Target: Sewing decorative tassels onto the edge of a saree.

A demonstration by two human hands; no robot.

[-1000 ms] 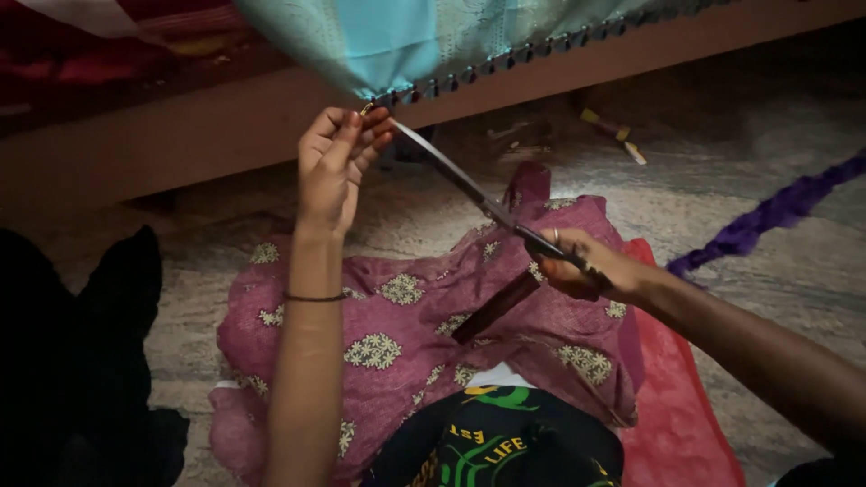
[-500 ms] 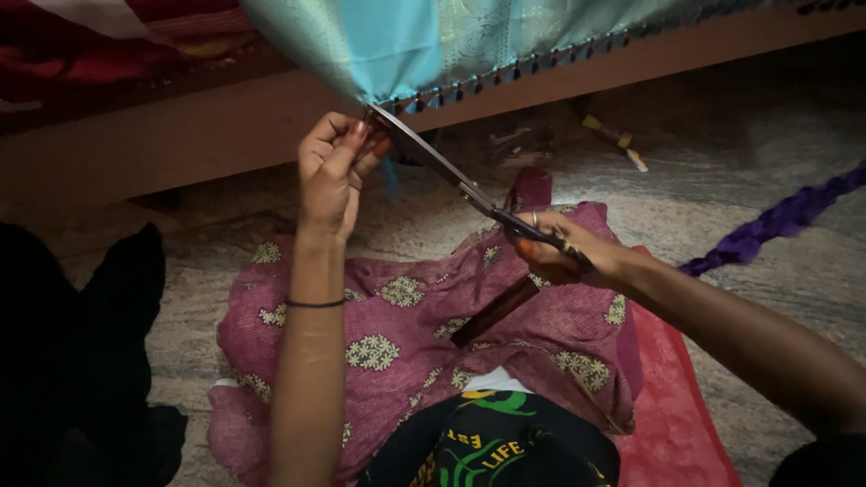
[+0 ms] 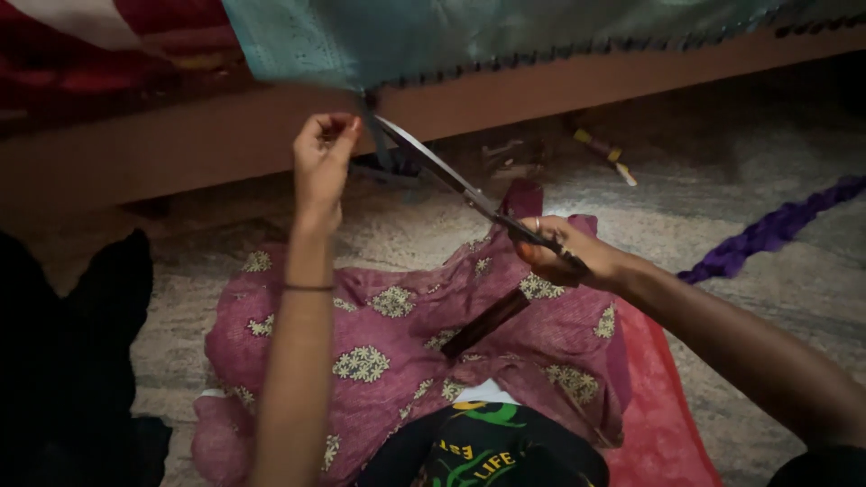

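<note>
My left hand (image 3: pixel 322 158) is raised and pinches the lower edge of a teal cloth (image 3: pixel 433 36) that hangs down from the top of the view. My right hand (image 3: pixel 564 252) grips the handles of long metal scissors (image 3: pixel 451 176). Their blades point up and left, and the tips reach the teal cloth right beside my left fingers. Below both arms a pink garment with pale flower patches (image 3: pixel 397 334) lies spread on the floor, with a dark strip (image 3: pixel 484 323) resting on it.
A wooden bed frame (image 3: pixel 180 144) runs across the top. Red cloth (image 3: pixel 663 424) lies under the pink garment at the right. A purple cloth rope (image 3: pixel 776 225) lies at the far right. Black fabric (image 3: pixel 72 361) fills the left. A black printed cloth (image 3: pixel 478 446) is nearest me.
The teal cloth edge, my left hand and the scissor tips have kept together while the view shifted slightly. My right hand moved a little up and left along with the scissors.
</note>
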